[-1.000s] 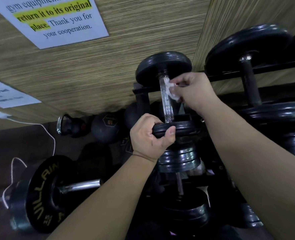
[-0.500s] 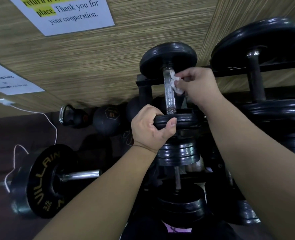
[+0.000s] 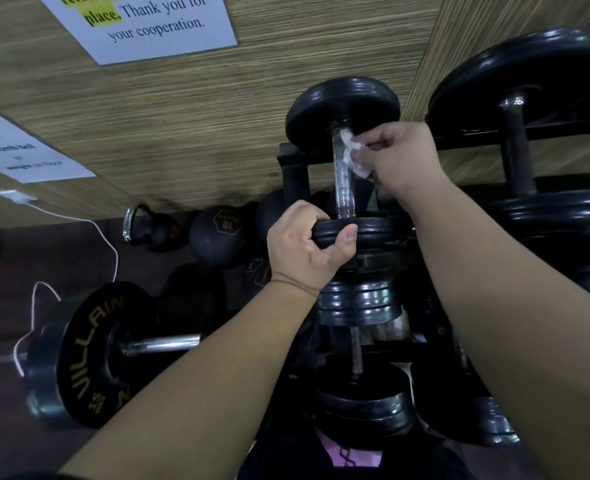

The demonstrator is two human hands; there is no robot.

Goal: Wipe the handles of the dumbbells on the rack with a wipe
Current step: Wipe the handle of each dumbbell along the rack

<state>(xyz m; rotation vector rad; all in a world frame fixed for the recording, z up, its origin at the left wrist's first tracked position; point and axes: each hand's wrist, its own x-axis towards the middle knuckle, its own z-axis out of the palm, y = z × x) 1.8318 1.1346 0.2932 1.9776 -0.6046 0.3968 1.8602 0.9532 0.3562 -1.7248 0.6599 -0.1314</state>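
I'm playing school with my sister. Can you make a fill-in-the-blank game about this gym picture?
1. The right hand presses a white ____ against the shiny handle.
2. The left hand grips the dumbbell's near ____.
3. The big plate on the floor says ____ in gold letters.
4. The black ball by the wall shows the number ____.

Missing words: wipe; plate; VILLAIN; 10

A black-plated dumbbell [image 3: 343,168] is lying across the dark rack [image 3: 295,168], its shiny handle [image 3: 344,192] running from six to twelve o'clock. A crumpled white wipe [image 3: 354,157] is pressing against the handle's upper end, at three o'clock of it.
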